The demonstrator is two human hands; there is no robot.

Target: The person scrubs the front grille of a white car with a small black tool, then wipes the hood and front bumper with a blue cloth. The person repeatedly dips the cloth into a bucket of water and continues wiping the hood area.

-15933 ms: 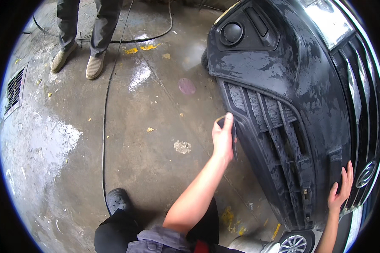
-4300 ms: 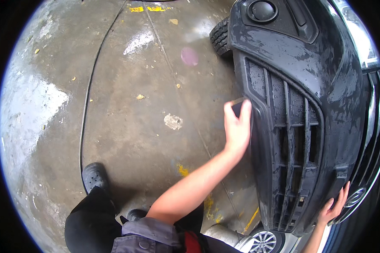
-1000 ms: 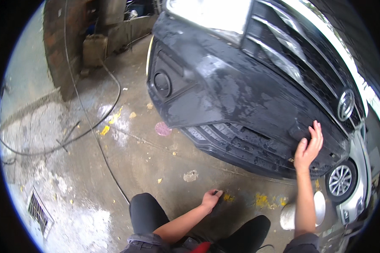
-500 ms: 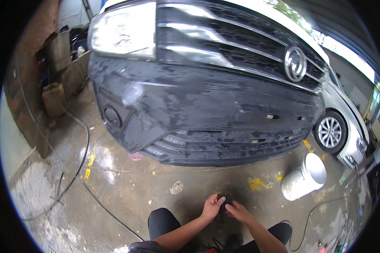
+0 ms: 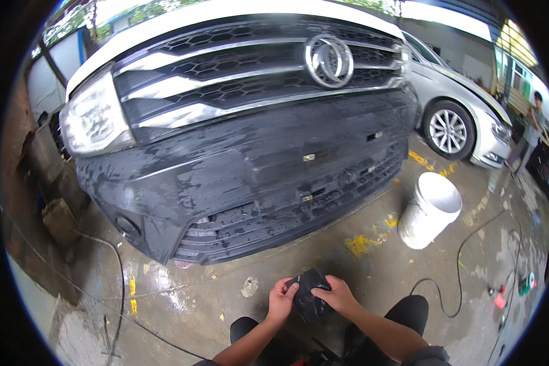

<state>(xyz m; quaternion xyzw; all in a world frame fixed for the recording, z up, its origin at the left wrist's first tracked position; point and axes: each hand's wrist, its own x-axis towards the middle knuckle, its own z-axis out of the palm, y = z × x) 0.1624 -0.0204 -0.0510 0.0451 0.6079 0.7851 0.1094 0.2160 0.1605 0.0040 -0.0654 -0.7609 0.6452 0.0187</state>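
Hands off bumper (image 5: 250,177) now | L hand (image 5: 282,300) + R hand (image 5: 337,295) both grip dark wet cloth (image 5: 310,294), fingers curled round it | white bucket (image 5: 430,209) nearby

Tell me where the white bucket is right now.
In the head view the white bucket stands on the wet concrete floor at right, just off the black bumper's corner, in front of the silver car's wheel.

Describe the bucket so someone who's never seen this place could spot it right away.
Start at the big black bumper of the front vehicle, then look past its right end to the wet concrete floor before the white car. The bucket stands there, apart from both: white, round and open-topped, the only container on that side.
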